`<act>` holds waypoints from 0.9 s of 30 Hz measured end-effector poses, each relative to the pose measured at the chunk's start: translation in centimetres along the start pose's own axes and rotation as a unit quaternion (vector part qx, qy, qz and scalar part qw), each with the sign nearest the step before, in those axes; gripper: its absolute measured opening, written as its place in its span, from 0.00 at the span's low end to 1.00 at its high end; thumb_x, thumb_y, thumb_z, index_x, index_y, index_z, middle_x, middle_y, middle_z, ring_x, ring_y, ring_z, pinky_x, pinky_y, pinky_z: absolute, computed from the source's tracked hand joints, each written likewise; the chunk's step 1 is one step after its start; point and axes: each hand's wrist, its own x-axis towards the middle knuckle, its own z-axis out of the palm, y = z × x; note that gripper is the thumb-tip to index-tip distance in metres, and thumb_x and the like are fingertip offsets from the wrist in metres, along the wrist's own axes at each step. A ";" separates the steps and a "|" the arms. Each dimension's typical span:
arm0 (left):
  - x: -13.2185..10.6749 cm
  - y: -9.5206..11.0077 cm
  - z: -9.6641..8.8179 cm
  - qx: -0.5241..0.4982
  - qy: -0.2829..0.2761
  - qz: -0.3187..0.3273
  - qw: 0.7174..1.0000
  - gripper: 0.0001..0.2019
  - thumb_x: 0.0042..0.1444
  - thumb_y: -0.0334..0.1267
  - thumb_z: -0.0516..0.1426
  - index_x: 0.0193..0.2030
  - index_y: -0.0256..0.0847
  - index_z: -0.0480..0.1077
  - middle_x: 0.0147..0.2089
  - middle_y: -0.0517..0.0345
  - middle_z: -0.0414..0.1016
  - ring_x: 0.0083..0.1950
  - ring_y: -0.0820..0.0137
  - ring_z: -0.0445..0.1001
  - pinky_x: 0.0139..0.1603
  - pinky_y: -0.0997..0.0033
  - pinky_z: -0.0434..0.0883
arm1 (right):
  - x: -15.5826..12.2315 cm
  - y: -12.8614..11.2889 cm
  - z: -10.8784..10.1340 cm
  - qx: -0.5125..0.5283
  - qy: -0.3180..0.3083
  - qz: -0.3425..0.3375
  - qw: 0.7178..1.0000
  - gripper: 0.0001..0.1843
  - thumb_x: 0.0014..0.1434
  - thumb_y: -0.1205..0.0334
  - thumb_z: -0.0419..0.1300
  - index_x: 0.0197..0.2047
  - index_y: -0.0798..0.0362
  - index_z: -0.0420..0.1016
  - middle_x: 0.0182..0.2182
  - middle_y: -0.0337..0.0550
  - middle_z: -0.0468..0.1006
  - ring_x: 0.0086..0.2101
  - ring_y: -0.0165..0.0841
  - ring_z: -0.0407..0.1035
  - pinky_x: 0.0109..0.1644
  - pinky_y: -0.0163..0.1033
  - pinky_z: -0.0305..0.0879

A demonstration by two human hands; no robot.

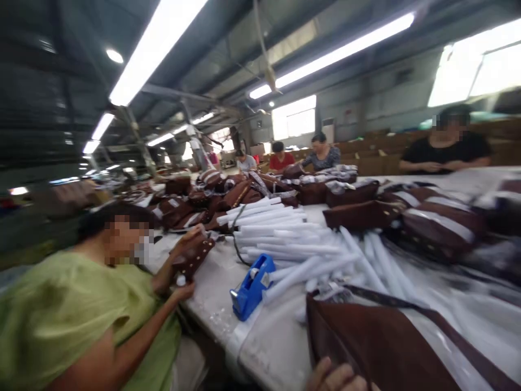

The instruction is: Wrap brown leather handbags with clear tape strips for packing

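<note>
The left hand (341, 377) touches the near side of the bag (374, 336), which spreads beyond and rightward of it; whether it grips, I cannot tell. Probably light, soft and smooth, the bag should be surest held by the strap (391, 298) beyond the hand.

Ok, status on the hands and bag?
One hand at brown bag, grip unclear; other out of view. White tubes, blue tape dispenser beyond it.

A table (280, 345) bears bags (366, 331), white tubes (285, 250), tape dispenser (248, 296).
</note>
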 end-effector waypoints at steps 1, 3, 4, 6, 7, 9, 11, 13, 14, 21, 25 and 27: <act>-0.3 2.4 0.4 -0.040 0.002 0.017 0.999 0.19 0.67 0.46 0.55 0.62 0.47 0.69 0.63 0.50 0.71 0.62 0.61 0.71 0.66 0.53 0.67 | -1.2 0.7 -0.6 0.022 0.041 0.003 0.999 0.21 0.62 0.40 0.61 0.56 0.34 0.72 0.54 0.44 0.74 0.54 0.44 0.70 0.44 0.47 0.78; -0.9 6.4 0.5 -0.122 0.018 0.039 0.992 0.18 0.68 0.43 0.52 0.63 0.47 0.69 0.62 0.51 0.73 0.65 0.63 0.69 0.70 0.56 0.63 | -3.5 1.6 -1.1 0.073 0.118 0.011 0.990 0.25 0.57 0.38 0.65 0.53 0.40 0.75 0.53 0.45 0.77 0.55 0.45 0.70 0.51 0.50 0.76; -1.2 7.7 0.4 -0.158 0.027 0.039 0.986 0.18 0.69 0.40 0.51 0.63 0.45 0.69 0.61 0.51 0.74 0.66 0.63 0.69 0.71 0.56 0.61 | -4.3 1.7 -1.1 0.101 0.148 0.015 0.984 0.27 0.53 0.37 0.67 0.51 0.43 0.77 0.52 0.45 0.78 0.55 0.45 0.71 0.54 0.49 0.75; -1.3 8.6 0.2 -0.212 0.032 0.027 0.976 0.19 0.70 0.34 0.48 0.63 0.42 0.69 0.60 0.51 0.75 0.67 0.63 0.68 0.73 0.55 0.58 | -5.2 1.4 -0.8 0.150 0.161 0.032 0.975 0.32 0.50 0.38 0.69 0.50 0.52 0.78 0.51 0.48 0.79 0.56 0.44 0.71 0.59 0.47 0.70; -1.2 8.5 0.2 -0.229 0.027 0.025 0.973 0.19 0.69 0.32 0.47 0.63 0.42 0.69 0.59 0.52 0.76 0.67 0.63 0.68 0.73 0.55 0.58 | -5.5 1.0 -0.6 0.156 0.155 0.036 0.975 0.33 0.52 0.38 0.68 0.51 0.54 0.78 0.51 0.50 0.79 0.55 0.43 0.72 0.60 0.46 0.69; -0.6 7.4 0.3 -0.244 0.002 0.037 0.969 0.21 0.68 0.28 0.49 0.65 0.41 0.67 0.61 0.52 0.75 0.67 0.63 0.67 0.72 0.57 0.60 | -6.0 0.1 -0.3 0.133 0.141 0.038 0.980 0.34 0.56 0.37 0.65 0.54 0.56 0.76 0.52 0.53 0.79 0.53 0.41 0.74 0.59 0.45 0.69; 0.2 5.9 0.6 -0.247 -0.009 0.053 0.967 0.23 0.66 0.26 0.51 0.67 0.40 0.65 0.62 0.51 0.73 0.68 0.62 0.67 0.70 0.58 0.63 | -6.9 -0.6 -0.6 0.049 0.122 0.029 0.991 0.35 0.58 0.37 0.63 0.57 0.56 0.74 0.51 0.54 0.80 0.49 0.42 0.76 0.56 0.47 0.70; 0.9 4.4 0.9 -0.247 -0.012 0.056 0.967 0.26 0.65 0.25 0.54 0.69 0.41 0.62 0.63 0.50 0.72 0.67 0.61 0.68 0.69 0.58 0.65 | -8.1 -0.8 -1.8 -0.114 0.122 -0.021 0.986 0.31 0.60 0.41 0.62 0.58 0.55 0.74 0.50 0.53 0.80 0.48 0.43 0.77 0.55 0.50 0.71; 1.3 3.8 1.0 -0.249 -0.012 0.048 0.967 0.28 0.64 0.26 0.55 0.70 0.42 0.60 0.63 0.50 0.72 0.66 0.61 0.69 0.68 0.58 0.66 | -8.8 -0.8 -2.8 -0.219 0.140 -0.064 0.963 0.28 0.62 0.44 0.62 0.57 0.53 0.75 0.50 0.53 0.80 0.49 0.44 0.76 0.57 0.51 0.70; 3.4 2.1 1.5 -0.267 0.029 -0.174 0.947 0.31 0.59 0.38 0.63 0.69 0.47 0.62 0.61 0.49 0.74 0.60 0.58 0.75 0.61 0.60 0.72 | -12.3 0.6 -13.2 -0.708 0.371 -0.163 0.579 0.22 0.66 0.63 0.56 0.62 0.54 0.71 0.66 0.55 0.65 0.67 0.52 0.54 0.68 0.62 0.54; 3.9 2.1 1.6 -0.270 0.031 -0.291 0.917 0.28 0.57 0.43 0.64 0.64 0.43 0.68 0.59 0.47 0.75 0.59 0.55 0.74 0.63 0.53 0.69 | -12.1 1.3 -16.2 -0.759 0.367 -0.112 0.527 0.16 0.65 0.64 0.59 0.56 0.53 0.77 0.65 0.55 0.66 0.67 0.55 0.53 0.67 0.67 0.51; 3.9 2.1 1.7 -0.275 0.030 -0.309 0.910 0.28 0.57 0.44 0.65 0.63 0.42 0.69 0.58 0.46 0.75 0.59 0.54 0.73 0.63 0.52 0.69 | -11.9 1.0 -16.7 -0.759 0.346 -0.127 0.537 0.11 0.66 0.64 0.58 0.47 0.50 0.81 0.60 0.50 0.73 0.65 0.52 0.59 0.68 0.67 0.50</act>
